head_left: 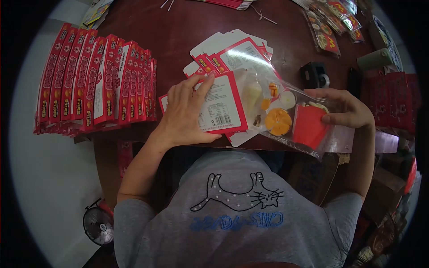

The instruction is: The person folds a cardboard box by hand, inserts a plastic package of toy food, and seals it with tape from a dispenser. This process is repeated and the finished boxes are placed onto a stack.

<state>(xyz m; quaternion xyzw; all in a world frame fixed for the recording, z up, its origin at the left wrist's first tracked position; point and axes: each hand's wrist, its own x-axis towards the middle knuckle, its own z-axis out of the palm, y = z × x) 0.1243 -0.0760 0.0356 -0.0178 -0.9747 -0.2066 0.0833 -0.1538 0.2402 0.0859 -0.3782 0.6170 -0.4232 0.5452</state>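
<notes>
My left hand (pixel 181 114) grips a flat red-and-white printed box (pixel 228 100), its fingers spread over the barcode face and its thumb along the lower edge. In my right hand (pixel 351 107), the thumb and fingers pinch the right end of a clear plastic bag (pixel 306 145). Through the film show a red fries-like packet (pixel 309 125), a round orange piece (pixel 278 121) and several small pale and orange pieces. The bag's left end meets the box's right edge. Flattened cartons (pixel 243 56), white and red, lie piled under and behind the box.
A row of red boxes (pixel 100 85) stands upright along the table's left side. Several filled clear packets (pixel 326 33) lie at the back right. Nearer are a black tape dispenser-like object (pixel 314 75) and a grey-green cylinder (pixel 374 60). A black fan (pixel 98 225) sits low at left.
</notes>
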